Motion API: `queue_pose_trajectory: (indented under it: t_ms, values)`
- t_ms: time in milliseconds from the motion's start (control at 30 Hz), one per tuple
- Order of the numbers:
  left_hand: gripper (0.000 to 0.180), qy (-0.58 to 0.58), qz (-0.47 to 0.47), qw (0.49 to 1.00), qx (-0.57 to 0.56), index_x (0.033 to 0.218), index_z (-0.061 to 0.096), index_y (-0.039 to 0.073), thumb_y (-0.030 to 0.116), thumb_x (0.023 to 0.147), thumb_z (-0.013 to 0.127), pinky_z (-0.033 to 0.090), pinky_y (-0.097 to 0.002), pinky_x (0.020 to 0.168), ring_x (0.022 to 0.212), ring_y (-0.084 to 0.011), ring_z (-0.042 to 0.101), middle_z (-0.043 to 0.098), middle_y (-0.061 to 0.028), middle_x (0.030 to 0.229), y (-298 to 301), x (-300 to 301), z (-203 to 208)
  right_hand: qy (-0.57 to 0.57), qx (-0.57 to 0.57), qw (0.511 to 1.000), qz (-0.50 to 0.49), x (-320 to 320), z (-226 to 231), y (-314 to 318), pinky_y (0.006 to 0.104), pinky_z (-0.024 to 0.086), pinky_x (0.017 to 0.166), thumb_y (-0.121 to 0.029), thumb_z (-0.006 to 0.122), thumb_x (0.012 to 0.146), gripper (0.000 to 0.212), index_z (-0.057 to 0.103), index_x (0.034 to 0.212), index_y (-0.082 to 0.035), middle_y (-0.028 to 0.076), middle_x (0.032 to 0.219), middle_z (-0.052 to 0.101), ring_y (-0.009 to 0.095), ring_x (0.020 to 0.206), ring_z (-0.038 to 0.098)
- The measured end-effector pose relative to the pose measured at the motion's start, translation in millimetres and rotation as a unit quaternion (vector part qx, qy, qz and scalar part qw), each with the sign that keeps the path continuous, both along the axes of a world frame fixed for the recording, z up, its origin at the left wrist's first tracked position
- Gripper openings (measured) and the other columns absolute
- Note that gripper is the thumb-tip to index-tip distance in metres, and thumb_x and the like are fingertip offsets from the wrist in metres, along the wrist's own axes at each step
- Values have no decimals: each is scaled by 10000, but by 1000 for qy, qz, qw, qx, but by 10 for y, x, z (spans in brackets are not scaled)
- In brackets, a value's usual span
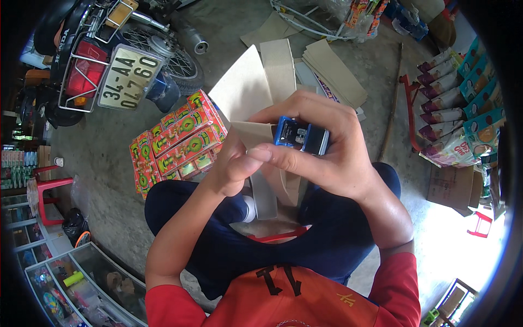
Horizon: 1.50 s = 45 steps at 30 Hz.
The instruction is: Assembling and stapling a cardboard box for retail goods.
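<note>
Between my legs stands a cardboard box point(239, 87) with its tall flaps raised. My left hand point(234, 169) is closed on the near cardboard flap point(253, 131), its thumb and fingers pinching the edge. In my right hand point(343, 141) is a small black block with a blue rim, which looks like a self-inking stamp point(294, 135). The fingers of that hand curl over the far side and the thumb runs along the near side, its tip close to my left thumb. The box's inside is mostly hidden behind my hands.
Stacked red-and-green boxes point(185, 136) lie left of the cardboard. Flat cardboard sheets point(335, 73) are on the floor beyond. A motorbike point(158, 54) stands far left, a glass display case point(87, 283) near left. Snack bags point(463, 109) hang at right; a pole point(393, 103) lies nearby.
</note>
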<state>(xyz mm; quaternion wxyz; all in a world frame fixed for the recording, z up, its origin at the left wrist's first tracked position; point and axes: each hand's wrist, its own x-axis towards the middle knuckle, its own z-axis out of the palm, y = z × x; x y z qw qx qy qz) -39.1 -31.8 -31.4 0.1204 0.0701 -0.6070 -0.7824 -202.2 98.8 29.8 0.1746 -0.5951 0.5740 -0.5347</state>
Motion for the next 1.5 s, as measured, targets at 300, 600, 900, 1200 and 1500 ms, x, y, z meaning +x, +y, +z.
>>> queue_pose_trajectory:
  t_ms: [300,600,900,1200,1500]
  values:
    - [947,25,40,999,2,1386,572,-96,757,1008,414,531,-354,1003,1163,-224,682,691,-160,1281,-2,-9,-30,62,-19,998,8,6,-82,-12,325,526,773,-249,918,789,452,771,1148,-18,101,1028,722,190,853,695]
    - [1006,6,50,997,-53,1495,463,-70,777,953,428,505,-446,1090,1274,-322,642,622,-207,1402,-4,-31,84,-45,35,997,-54,49,-106,-28,233,470,654,-197,1004,670,1147,379,1615,-26,111,1355,582,60,757,538]
    - [898,44,95,990,93,1421,542,17,774,961,400,553,-385,928,1149,-244,660,640,-142,1313,41,44,144,-86,-12,992,-89,-19,-41,-45,184,406,672,-111,924,773,889,473,1531,-1,74,1245,662,18,749,481]
    - [756,31,85,989,116,1483,502,32,638,1047,385,540,-409,1008,1219,-245,649,623,-142,1388,5,107,127,128,-91,981,-116,-88,-37,-53,355,559,841,51,817,705,456,780,1130,-108,85,1106,647,245,988,689]
    - [838,-1,71,993,99,1518,450,28,708,1029,448,498,-370,1057,1266,-205,614,612,-121,1391,-2,108,92,95,-52,992,-63,-83,-51,-26,336,555,884,52,767,687,350,775,1028,-27,131,1202,597,213,1032,670]
